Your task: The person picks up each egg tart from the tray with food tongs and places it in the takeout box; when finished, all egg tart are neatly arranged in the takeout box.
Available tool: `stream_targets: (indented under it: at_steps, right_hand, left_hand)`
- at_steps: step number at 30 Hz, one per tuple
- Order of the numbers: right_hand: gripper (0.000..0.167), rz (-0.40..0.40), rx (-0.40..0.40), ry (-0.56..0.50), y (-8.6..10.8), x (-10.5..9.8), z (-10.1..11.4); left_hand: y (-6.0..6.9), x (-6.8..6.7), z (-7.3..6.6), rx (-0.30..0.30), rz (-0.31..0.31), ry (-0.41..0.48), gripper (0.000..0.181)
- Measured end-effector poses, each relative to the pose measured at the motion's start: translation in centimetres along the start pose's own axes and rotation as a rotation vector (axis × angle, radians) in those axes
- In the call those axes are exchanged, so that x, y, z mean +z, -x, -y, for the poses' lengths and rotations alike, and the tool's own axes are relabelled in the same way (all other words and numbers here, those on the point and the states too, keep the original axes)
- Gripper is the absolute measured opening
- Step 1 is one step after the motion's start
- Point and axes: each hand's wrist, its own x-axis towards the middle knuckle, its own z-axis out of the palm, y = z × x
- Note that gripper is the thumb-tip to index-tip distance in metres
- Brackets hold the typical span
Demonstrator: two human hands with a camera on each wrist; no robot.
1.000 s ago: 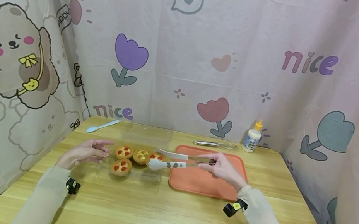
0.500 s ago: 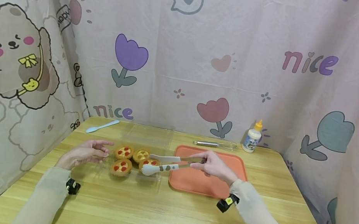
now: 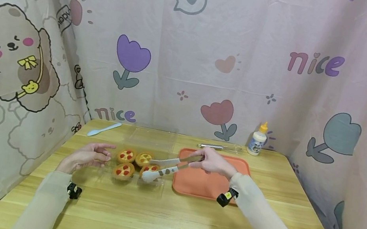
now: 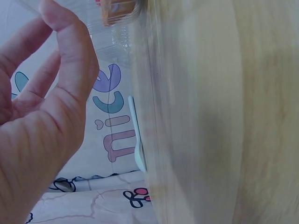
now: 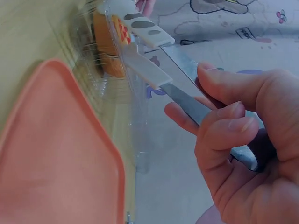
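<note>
My right hand grips the handles of the tongs, with white tips and a spotted arm. Their tips lie on either side of the front-right tart, partly covering it. This tart sits at the front right of a clear plastic box. Beside it in the box are the back-left tart, the back-right tart and the front-left tart, with red or yellow toppings. My left hand hovers at the box's left side, fingers loosely bent; the left wrist view shows nothing in it.
The box's clear lid lies open toward the back. Right of the box is an orange tray under my right hand. Along the back edge are a light blue spoon, a whisk and a yellow-capped bottle.
The right hand has moved left and slightly away. The tongs' tips and the front-right tart have shifted left and nearer me, beside the front-left tart. The left hand stays put.
</note>
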Motion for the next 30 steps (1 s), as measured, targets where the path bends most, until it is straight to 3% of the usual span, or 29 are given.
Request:
stream_targets:
  at_steps: [6,17,23,26,30]
  right_hand:
    - [0.03,0.043,-0.001,0.06,-0.6,-0.1,0.7]
    - [0.038,0.007,0.062,-0.121,0.1,-0.8,-1.0]
    - [0.04,-0.021,0.067,-0.138,0.9,-0.4,-2.0]
    - [0.039,-0.024,0.054,-0.134,1.5,-0.2,-2.4]
    - [0.042,-0.019,-0.042,-0.231,2.1,0.0,-3.4]
  left_hand:
    - [-0.1,0.0,0.3,0.011,0.004,0.004,0.071]
    - [0.0,0.0,-0.1,0.004,-0.001,0.003,0.068]
    - [0.1,0.0,-0.1,-0.005,0.002,-0.001,0.07]
    - [0.1,-0.1,-0.1,-0.006,0.003,-0.001,0.071]
    - [0.1,-0.1,-0.1,-0.002,0.005,-0.004,0.07]
